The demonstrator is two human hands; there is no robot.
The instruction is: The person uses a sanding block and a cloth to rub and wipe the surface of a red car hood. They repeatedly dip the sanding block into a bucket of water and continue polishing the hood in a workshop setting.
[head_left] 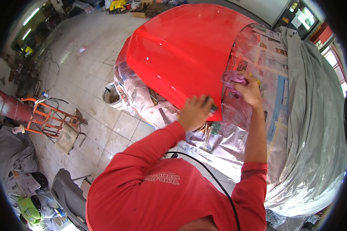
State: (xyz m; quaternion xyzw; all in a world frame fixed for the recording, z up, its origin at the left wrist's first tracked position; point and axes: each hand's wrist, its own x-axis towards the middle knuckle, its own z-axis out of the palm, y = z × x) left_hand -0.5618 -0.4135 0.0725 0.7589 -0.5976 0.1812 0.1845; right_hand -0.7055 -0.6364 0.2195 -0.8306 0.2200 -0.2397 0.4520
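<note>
A glossy red car hood (181,50) spreads out ahead of me, its near corner close to my hands. My left hand (194,113) rests at that corner, fingers closed over a small dark block (209,104); its underside is hidden. Bunched in my closed right hand (250,92) is a pinkish-purple cloth (233,79), held at the hood's right edge over the newspaper masking (272,88). I cannot tell whether the cloth touches the paper.
Grey plastic sheeting (312,115) drapes the car on the right. A white bucket (112,98) stands on the tiled floor (85,69) left of the hood. Farther left are an orange hand truck (46,119) and a red cylinder (9,106). A black hose (210,171) crosses by my chest.
</note>
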